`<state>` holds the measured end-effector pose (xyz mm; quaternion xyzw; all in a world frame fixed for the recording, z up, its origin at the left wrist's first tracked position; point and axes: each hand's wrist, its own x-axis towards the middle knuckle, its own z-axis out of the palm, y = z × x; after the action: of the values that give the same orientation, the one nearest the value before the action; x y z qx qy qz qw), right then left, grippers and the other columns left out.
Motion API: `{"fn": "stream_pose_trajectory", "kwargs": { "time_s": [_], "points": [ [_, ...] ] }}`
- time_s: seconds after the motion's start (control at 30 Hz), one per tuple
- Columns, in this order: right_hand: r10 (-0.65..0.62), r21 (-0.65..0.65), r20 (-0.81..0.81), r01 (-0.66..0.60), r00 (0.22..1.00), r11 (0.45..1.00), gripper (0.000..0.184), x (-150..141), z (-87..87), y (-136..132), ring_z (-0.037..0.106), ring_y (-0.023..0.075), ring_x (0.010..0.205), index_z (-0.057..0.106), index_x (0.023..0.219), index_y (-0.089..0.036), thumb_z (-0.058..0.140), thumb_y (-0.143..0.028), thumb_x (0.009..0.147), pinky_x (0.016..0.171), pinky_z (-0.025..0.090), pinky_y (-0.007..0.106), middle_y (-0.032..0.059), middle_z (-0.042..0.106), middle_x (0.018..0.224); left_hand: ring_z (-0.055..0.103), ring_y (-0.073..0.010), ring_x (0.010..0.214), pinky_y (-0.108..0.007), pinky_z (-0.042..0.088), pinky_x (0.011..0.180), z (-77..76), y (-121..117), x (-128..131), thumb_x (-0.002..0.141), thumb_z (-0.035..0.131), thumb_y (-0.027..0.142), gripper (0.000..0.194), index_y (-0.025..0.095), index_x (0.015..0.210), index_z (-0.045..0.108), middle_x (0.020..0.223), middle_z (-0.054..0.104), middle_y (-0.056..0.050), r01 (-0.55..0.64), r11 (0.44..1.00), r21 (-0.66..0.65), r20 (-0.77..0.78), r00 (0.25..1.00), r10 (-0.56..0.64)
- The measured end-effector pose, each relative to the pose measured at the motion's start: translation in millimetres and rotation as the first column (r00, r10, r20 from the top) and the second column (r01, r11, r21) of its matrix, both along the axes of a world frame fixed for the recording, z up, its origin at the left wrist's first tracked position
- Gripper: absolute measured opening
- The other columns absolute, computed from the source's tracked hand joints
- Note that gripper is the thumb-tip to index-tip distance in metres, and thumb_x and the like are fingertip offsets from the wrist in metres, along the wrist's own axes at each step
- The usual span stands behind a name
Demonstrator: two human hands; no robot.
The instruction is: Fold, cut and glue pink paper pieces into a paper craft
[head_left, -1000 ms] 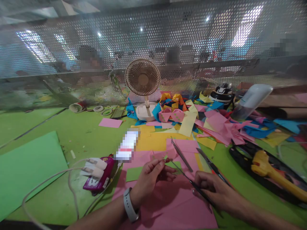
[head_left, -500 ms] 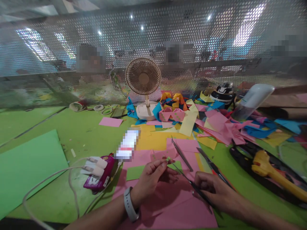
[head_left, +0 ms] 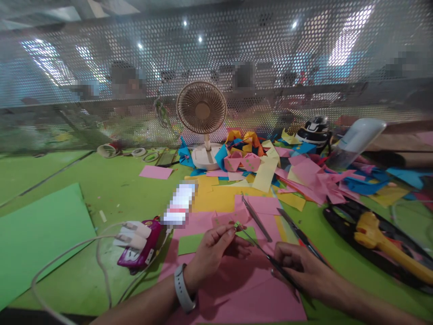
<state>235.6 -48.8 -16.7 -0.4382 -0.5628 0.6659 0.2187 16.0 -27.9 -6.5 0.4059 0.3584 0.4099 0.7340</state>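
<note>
My left hand (head_left: pixel 219 246), with a pale watch strap at the wrist, pinches a small piece of green paper (head_left: pixel 237 224) between thumb and index finger. In my right hand (head_left: pixel 297 266) is a slim tool (head_left: pixel 260 250) with a thin metal shaft and a dark handle; its exact kind I cannot make out. Its tip meets or nearly meets the green piece. Under both hands lie sheets of pink paper (head_left: pixel 250 302), with a green paper strip (head_left: pixel 191 244) on them. A narrow metal blade (head_left: pixel 259 220) and a dark-handled knife-like tool (head_left: pixel 299 232) rest just beyond my right hand.
Left are a lit phone (head_left: pixel 181 205), a purple power adapter (head_left: pixel 137 255) with cables, and a green sheet (head_left: pixel 43 243). A fan (head_left: pixel 202 108) stands behind, beside heaped paper scraps (head_left: pixel 314 176). Right lies a black tray (head_left: pixel 338 221) holding a yellow tool (head_left: pixel 389 243). Perforated metal panel (head_left: pixel 142 122) behind.
Almost nothing differs. Both hands, the green paper piece and the slim tool keep the same position, with only a very slight shift of the view.
</note>
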Motion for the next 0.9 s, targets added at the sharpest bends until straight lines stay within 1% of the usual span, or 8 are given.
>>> {"fn": "stream_pose_trajectory", "kwargs": {
  "time_s": [0.1,0.2,0.33,0.53,0.73,0.9],
  "points": [
    [-0.001,-0.002,0.010,0.001,1.000,1.000,0.035,-1.3,4.1,-0.2,0.034,0.0049,0.048,0.043,0.069,-0.018,0.064,-0.045,0.073,0.042,0.028,0.014,-0.0072,0.039,0.055,0.066,-0.0157,0.067,-0.027,0.052,0.065,1.1,-0.4,0.0,0.085,0.054,0.031,0.026,0.009,0.099,0.059,0.082,0.070,-0.012,0.000,1.000,-0.006,-0.012,1.000,0.000],
    [-0.005,0.022,0.035,0.004,0.999,1.000,0.037,-2.5,6.9,-0.1,0.035,0.0052,0.048,0.043,0.068,-0.018,0.063,-0.048,0.073,0.042,0.029,0.015,-0.0069,0.039,0.056,0.066,-0.0163,0.067,-0.028,0.052,0.065,0.9,-0.5,0.6,0.084,0.056,0.032,0.027,0.009,0.097,0.060,0.080,0.070,-0.011,-0.014,1.000,-0.010,-0.021,1.000,0.014],
    [-0.013,0.041,0.066,0.010,0.998,0.999,0.039,-2.6,4.8,0.4,0.035,0.0052,0.047,0.043,0.067,-0.018,0.062,-0.052,0.072,0.041,0.029,0.015,-0.0070,0.039,0.054,0.066,-0.0169,0.067,-0.028,0.052,0.065,-0.4,-0.1,1.1,0.083,0.056,0.034,0.026,0.010,0.092,0.061,0.081,0.070,-0.011,-0.021,1.000,-0.013,-0.033,0.999,0.020],
    [-0.028,0.058,0.063,0.024,0.998,0.998,0.038,1.8,2.1,2.3,0.038,0.0061,0.047,0.043,0.068,-0.019,0.060,-0.052,0.074,0.041,0.031,0.016,-0.0070,0.039,0.054,0.066,-0.0167,0.069,-0.029,0.051,0.067,-1.0,0.6,-0.9,0.085,0.053,0.032,0.028,0.011,0.104,0.059,0.083,0.070,-0.010,-0.029,0.999,-0.012,0.004,1.000,0.030],
    [-0.003,0.071,0.103,-0.004,0.995,0.997,0.037,1.2,6.0,1.9,0.039,0.0063,0.048,0.043,0.067,-0.018,0.065,-0.048,0.071,0.041,0.031,0.016,-0.0067,0.041,0.054,0.067,-0.0167,0.068,-0.030,0.051,0.067,-2.8,1.6,-1.5,0.085,0.055,0.033,0.028,0.011,0.100,0.060,0.084,0.070,-0.011,-0.024,0.999,-0.025,0.023,0.999,0.024],
    [-0.005,0.086,0.107,-0.004,0.994,0.996,0.037,1.5,2.9,1.6,0.038,0.0062,0.048,0.044,0.067,-0.018,0.065,-0.048,0.071,0.042,0.029,0.016,-0.0067,0.041,0.054,0.066,-0.0157,0.067,-0.030,0.051,0.067,-4.7,1.9,-2.3,0.085,0.054,0.031,0.027,0.011,0.102,0.060,0.083,0.070,-0.010,-0.006,1.000,-0.019,0.035,0.999,0.007]
  ]
}}
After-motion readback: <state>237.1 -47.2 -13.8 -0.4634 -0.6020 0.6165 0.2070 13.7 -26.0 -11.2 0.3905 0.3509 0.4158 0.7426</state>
